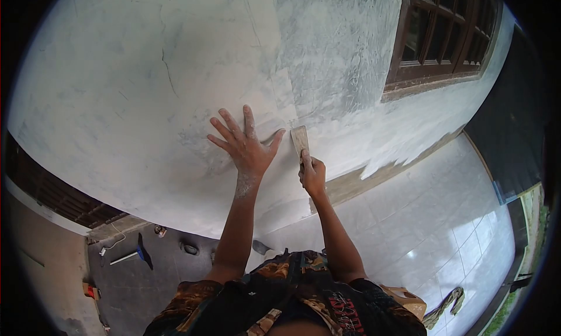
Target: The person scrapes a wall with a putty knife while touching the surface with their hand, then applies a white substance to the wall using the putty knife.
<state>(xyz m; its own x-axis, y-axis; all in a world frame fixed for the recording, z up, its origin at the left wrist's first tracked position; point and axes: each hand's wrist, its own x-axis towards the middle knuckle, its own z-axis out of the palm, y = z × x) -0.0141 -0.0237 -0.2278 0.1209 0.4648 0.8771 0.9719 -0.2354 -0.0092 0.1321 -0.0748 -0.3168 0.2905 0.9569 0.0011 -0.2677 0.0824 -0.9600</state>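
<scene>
Looks like the smoothing step: right hand (314, 175) clamped on the putty knife (300, 138), blade at the whitish wall (204, 55) just beside the left hand (251, 152), fingers spread apart; next stroke probably wants a flat, steady blade.

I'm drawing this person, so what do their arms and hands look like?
The left hand and right hand are gloveless, with no watch showing. White powder speckles the left wrist. Both forearms are bare. The left sleeve is short, dark and patterned in orange-brown; the right sleeve is short and mostly dark.
</scene>
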